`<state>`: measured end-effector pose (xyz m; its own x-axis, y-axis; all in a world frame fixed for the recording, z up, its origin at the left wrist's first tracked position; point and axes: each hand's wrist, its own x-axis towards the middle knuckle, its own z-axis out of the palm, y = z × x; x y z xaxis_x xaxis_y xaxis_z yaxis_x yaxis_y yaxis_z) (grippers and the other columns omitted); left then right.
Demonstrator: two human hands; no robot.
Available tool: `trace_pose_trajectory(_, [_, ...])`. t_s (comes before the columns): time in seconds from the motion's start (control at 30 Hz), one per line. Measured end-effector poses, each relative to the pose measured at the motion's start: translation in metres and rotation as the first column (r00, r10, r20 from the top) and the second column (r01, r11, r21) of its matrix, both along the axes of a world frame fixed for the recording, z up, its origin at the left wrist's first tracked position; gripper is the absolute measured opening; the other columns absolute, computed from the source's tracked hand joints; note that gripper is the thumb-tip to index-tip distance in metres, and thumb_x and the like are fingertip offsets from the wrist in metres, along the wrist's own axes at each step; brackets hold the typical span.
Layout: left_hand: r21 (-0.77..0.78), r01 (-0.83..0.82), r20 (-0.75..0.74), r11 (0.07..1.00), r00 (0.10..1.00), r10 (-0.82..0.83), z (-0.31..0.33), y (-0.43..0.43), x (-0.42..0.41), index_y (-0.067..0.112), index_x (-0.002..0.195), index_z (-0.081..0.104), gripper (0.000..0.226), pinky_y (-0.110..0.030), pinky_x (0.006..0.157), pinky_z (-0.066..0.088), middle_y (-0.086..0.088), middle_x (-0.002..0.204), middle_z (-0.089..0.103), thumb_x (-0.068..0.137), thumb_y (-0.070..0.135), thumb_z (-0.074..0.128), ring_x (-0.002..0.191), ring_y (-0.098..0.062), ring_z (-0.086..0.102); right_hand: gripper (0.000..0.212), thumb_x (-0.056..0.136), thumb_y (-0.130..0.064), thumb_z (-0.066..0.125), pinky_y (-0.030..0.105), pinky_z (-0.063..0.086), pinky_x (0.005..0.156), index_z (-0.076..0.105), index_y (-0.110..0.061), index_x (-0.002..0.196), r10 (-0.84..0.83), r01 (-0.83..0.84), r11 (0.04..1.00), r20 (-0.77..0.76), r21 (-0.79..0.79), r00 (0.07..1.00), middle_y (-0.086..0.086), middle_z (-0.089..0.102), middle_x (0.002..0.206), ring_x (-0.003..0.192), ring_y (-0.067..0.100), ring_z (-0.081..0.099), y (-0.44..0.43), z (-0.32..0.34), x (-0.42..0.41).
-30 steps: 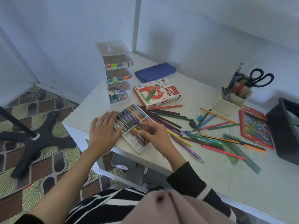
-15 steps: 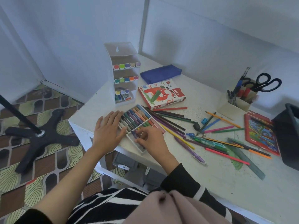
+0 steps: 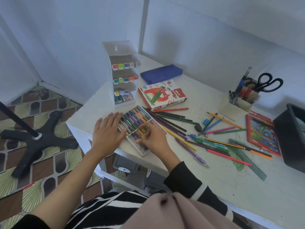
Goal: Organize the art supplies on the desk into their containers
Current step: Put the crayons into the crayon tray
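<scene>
Step in hand: seemingly settling pastels (image 3: 135, 118) into their tray (image 3: 143, 153), which sits at the near-left corner of the desk (image 3: 214, 182).
Left hand (image 3: 108, 133): flat and wide, fingers straight. It rests on the tray's left side and on the outer sticks of the far compartment, probably to steady it.
Right hand (image 3: 154, 139): fingers curled down onto the sticks in the near compartment, thumb on the near side. Whether it pinches one stick or only nudges them, I cannot tell.
Where the pastels lie: a full row in the far compartment and fewer in the near one, directly under the right fingertips.
Long axis: the sticks run from far-left to near-right, roughly in line with the right forearm. A stick would therefore slide in lengthwise without turning the wrist.
Nearer hand: the right, already over the open slots; the left is beside them.
Still loose: coloured pencils (image 3: 171, 119) fan out just right of the tray, again on the right hand's side. A sharpener (image 3: 206, 121) and a ruler (image 3: 250, 162) lie farther right.
Containers: the oil pastel box (image 3: 162, 95) lies just beyond the tray, and the red pencil box (image 3: 262, 133) lies well apart at the far right.
</scene>
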<state>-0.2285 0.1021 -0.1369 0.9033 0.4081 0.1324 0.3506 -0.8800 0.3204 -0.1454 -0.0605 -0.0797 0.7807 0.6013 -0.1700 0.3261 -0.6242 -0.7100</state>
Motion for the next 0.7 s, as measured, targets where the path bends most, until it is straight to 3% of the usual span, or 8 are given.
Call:
trace_pose_trajectory(0.13, [0.005,-0.005,-0.007,1.0,1.0,0.005,-0.0006,0.0004,-0.0002,0.02,0.146,0.03,0.073,-0.046,0.116,0.013,-0.002,0.15,0.036,0.088,0.06,0.011,0.141,-0.02,0.027,0.042,0.07,-0.025,0.081,0.026,0.035,0.06,0.055,-0.019,0.103,0.015,-0.016,0.997,-0.008,-0.077,1.0,-0.011,0.044,0.076,0.072,0.011,0.046,0.0027,0.0033,0.0018])
trace_pose_trajectory(0.37, [0.005,-0.004,-0.003,1.0,1.0,0.004,0.0012,-0.0013,0.0005,0.019,0.147,0.03,0.076,-0.046,0.116,0.012,-0.003,0.151,0.035,0.087,0.061,0.008,0.142,-0.021,0.026,0.042,0.073,-0.028,0.079,0.04,0.05,0.079,0.049,-0.021,0.102,0.025,-0.024,0.985,0.007,-0.171,1.0,-0.004,0.054,0.1,0.089,0.018,0.056,0.0075,0.0033,-0.0003])
trace_pose_trajectory(0.5, [-0.004,0.001,0.001,1.0,1.0,-0.001,0.0016,-0.0007,0.0004,0.018,0.146,0.031,0.076,-0.047,0.115,0.014,-0.003,0.15,0.036,0.087,0.061,0.009,0.142,-0.022,0.027,0.043,0.074,-0.031,0.077,0.033,0.043,0.07,0.045,-0.023,0.101,0.051,-0.034,0.979,0.08,-0.203,0.995,-0.002,0.051,0.108,0.091,0.019,0.053,0.007,0.0006,-0.0042])
trace_pose_trajectory(0.7, [-0.001,-0.003,0.014,1.0,1.0,0.003,0.0013,-0.0009,-0.0007,0.017,0.145,0.034,0.075,-0.048,0.114,0.018,-0.003,0.148,0.039,0.088,0.06,0.012,0.14,-0.022,0.03,0.043,0.074,-0.034,0.077,0.028,0.033,0.065,0.049,-0.018,0.104,0.121,-0.104,0.974,0.072,-0.203,0.99,-0.009,0.046,0.091,0.081,0.012,0.045,0.001,0.0105,0.0018])
